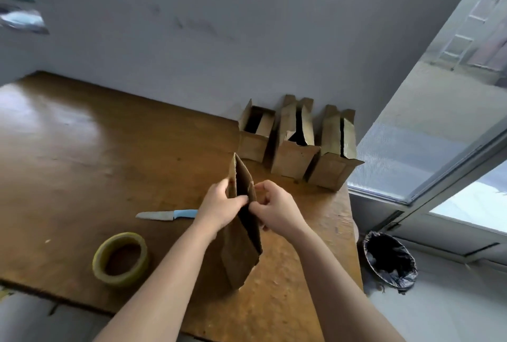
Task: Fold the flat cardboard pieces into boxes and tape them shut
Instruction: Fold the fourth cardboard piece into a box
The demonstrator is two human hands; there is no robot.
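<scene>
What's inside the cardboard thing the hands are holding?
Only a dark gap shows inside the cardboard piece, gripped by the left hand and right hand. Deeper down is hidden.

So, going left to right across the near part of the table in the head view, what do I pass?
tape roll → knife → left hand → cardboard piece → right hand → bin on the floor

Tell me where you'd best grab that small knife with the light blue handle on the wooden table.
By its light blue handle, probably from above: the small knife lies flat on the wooden table, pale blade pointing left, so gripping the right-hand end keeps fingers off the edge.
</scene>
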